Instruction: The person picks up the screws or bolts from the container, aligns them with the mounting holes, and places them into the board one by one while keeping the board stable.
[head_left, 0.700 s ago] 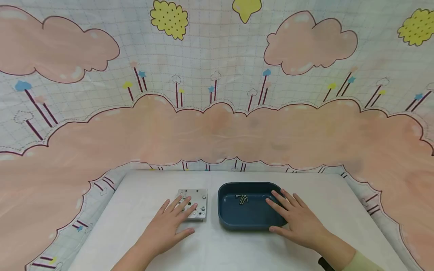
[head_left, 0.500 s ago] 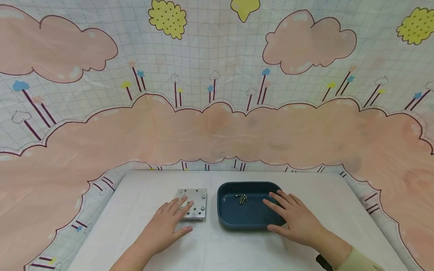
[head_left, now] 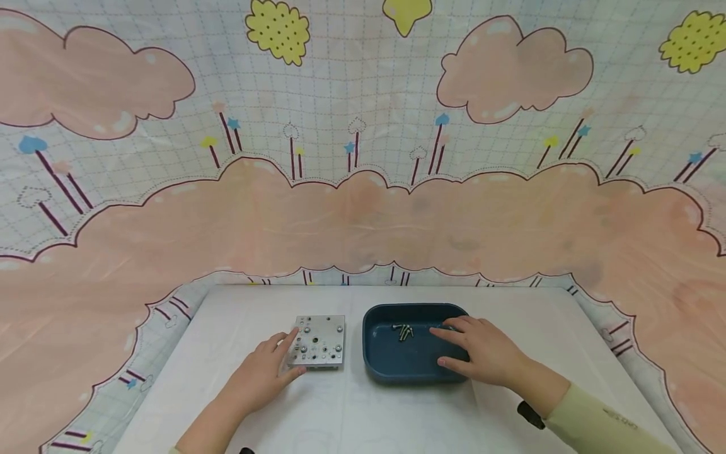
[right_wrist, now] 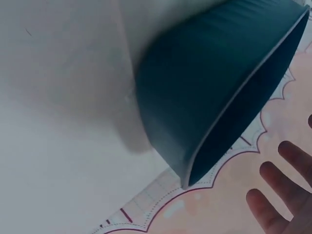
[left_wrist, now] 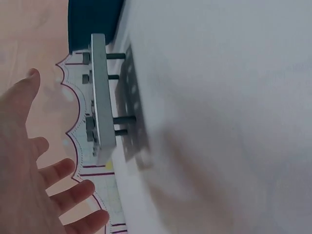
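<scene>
Patterned cloth [head_left: 363, 214] with peach clouds, yellow shapes and fine grid lines fills the upper half and both sides of the frame in your head view. Below it, your white desk [head_left: 397, 429] spreads across the lower middle. Pale green fabric, a sleeve [head_left: 601, 419], covers your right forearm at the lower right.

Low in the frame, just right of centre, a dark blue tray [head_left: 416, 376] sits on the desk, with rounded corners. Your right hand [head_left: 488, 353] hangs over the tray's right end, its fingers spread wide and gripping nothing; your right wrist view shows a gap between fingertips and rim. At lower centre-left is your left hand [head_left: 258, 375], fingers loosely bent, thumb well apart from them, also holding nothing.

Between that hand and the tray is a square metal plate [head_left: 324, 334], drilled with holes. From your head view the left index fingertip overlaps its left edge, yet your left wrist view shows space between hand and plate. At your right wrist is a black band [head_left: 530, 414]. Several bolts [left_wrist: 124, 120] pass through the plate, their shanks pointing toward the desk. Left of the tray's middle, a cluster of small metal screws [head_left: 403, 332] lies on its floor.
</scene>
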The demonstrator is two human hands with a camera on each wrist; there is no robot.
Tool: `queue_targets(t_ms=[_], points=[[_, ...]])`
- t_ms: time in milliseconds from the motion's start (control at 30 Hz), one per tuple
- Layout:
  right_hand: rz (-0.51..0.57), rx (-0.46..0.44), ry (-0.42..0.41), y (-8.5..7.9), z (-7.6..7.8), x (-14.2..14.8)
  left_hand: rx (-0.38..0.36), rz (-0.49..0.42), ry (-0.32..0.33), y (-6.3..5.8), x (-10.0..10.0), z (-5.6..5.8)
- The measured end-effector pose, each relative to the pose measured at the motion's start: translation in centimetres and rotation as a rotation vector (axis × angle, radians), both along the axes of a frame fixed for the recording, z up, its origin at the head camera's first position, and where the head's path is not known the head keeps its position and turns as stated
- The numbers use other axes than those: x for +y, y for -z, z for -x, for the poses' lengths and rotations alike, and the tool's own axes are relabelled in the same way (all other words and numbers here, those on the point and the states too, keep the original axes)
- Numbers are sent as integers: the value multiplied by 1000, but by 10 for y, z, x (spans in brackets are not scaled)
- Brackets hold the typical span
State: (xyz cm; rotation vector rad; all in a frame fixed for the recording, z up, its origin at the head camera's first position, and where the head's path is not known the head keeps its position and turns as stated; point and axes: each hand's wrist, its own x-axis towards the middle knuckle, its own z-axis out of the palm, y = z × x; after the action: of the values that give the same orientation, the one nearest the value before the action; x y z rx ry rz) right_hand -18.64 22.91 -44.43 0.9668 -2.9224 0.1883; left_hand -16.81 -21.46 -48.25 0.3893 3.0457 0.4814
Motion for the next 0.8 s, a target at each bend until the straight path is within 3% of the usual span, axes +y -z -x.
queue_targets(t_ms=[167, 367, 600, 800], points=[[-18, 5, -40, -4, 13, -9, -86, -25, -37, 7, -11, 6], [-26, 40, -90, -6, 28, -23, -204, -99, -60, 16, -22, 21], [-65, -30, -106, -7, 50, -39, -306, -253, -103, 21, -26, 36], [-114, -28, -162, -8, 66, -54, -347, -389, -93, 25, -30, 45]])
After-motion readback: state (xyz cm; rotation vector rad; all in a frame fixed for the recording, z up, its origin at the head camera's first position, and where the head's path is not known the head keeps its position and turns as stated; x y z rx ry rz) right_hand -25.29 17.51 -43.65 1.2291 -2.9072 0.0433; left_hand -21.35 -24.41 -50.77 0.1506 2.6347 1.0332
